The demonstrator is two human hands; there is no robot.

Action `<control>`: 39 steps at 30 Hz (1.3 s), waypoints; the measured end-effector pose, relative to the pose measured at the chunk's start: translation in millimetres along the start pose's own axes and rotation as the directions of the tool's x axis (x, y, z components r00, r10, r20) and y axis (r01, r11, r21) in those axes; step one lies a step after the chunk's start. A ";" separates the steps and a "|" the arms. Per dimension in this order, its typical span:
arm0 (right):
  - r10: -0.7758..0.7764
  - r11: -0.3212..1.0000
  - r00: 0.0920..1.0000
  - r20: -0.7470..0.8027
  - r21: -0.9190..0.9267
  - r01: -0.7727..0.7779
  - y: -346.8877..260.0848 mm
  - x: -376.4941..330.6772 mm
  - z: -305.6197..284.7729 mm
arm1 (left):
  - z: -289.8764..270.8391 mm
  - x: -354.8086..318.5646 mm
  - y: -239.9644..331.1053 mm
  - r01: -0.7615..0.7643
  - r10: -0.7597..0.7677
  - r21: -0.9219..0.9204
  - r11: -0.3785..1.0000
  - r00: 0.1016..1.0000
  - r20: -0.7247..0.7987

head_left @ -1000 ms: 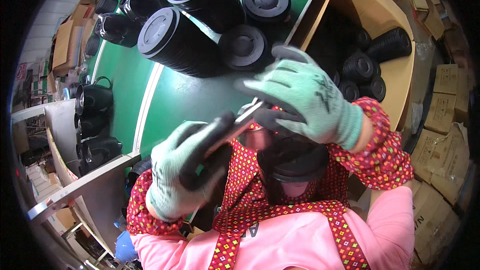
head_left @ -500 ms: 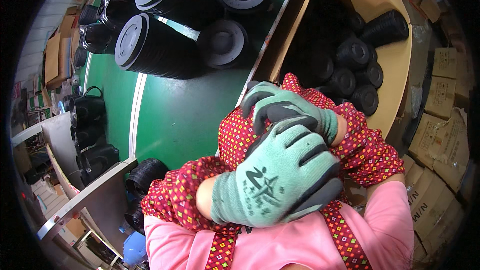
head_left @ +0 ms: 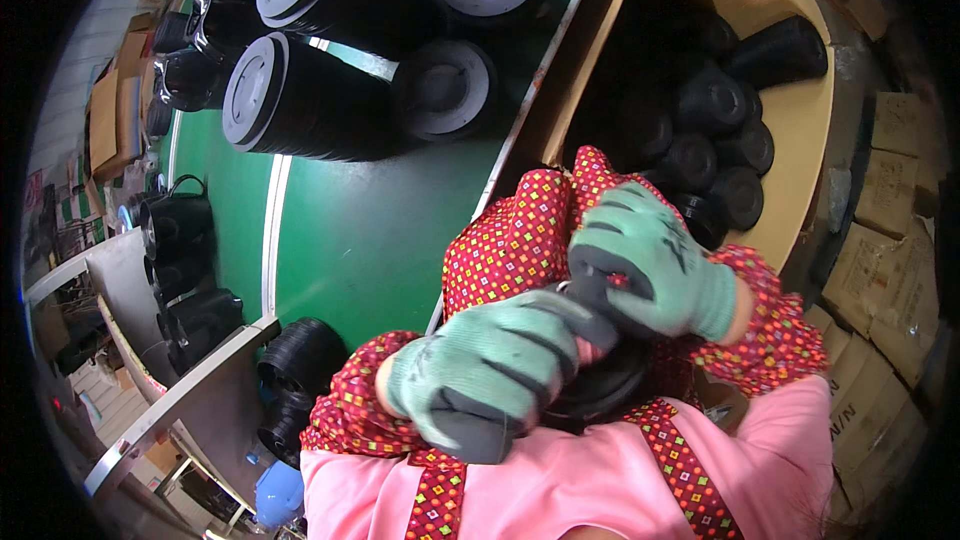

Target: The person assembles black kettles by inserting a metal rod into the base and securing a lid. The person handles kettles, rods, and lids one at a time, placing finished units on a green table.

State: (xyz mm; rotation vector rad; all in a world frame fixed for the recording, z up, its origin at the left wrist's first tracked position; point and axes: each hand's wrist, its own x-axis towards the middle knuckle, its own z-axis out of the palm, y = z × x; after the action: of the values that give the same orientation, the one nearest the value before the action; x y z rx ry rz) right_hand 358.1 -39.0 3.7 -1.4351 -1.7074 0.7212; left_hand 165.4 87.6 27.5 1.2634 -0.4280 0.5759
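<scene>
Head view: left hand (head_left: pixel 480 370) and right hand (head_left: pixel 655 265), both gloved, fingers curled tight around black round part (head_left: pixel 605 385) at chest; green table (head_left: pixel 370 240) beyond.

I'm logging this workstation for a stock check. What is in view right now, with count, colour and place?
round black part: one, black, held between both hands near the chest
large lidded containers: at least two, black, lying on the green surface, upper left
round lids: two, black, flat on the green surface, top centre
green surface: one, green, centre left
wooden bin: one, tan, upper right
small black pots: many, black, inside the bin
cardboard boxes: several, brown, right edge
left hand: green-and-black glove, on the part
right hand: same glove, on the part
</scene>
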 end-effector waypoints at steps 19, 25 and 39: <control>0.335 0.896 0.927 0.168 -0.361 -0.259 -44.9 6.4 -23.2 | -33.5 47.2 42.8 0.407 -0.819 0.869 0.283 0.573 -0.002; 0.487 0.781 0.858 0.160 -0.520 -0.346 -76.4 0.7 -31.0 | -78.2 29.0 -6.4 0.322 -0.792 0.844 0.430 0.583 0.181; 0.321 0.940 0.930 0.181 -0.178 -0.290 -71.5 6.5 -55.7 | -43.6 44.4 33.4 0.001 -0.427 0.958 0.285 0.896 0.126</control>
State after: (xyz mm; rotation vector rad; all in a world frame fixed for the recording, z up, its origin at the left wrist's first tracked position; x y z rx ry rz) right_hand 366.1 -50.3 93.5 -1.8118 -1.7415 0.9582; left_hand 179.1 143.6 68.2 2.6191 -0.1562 0.3034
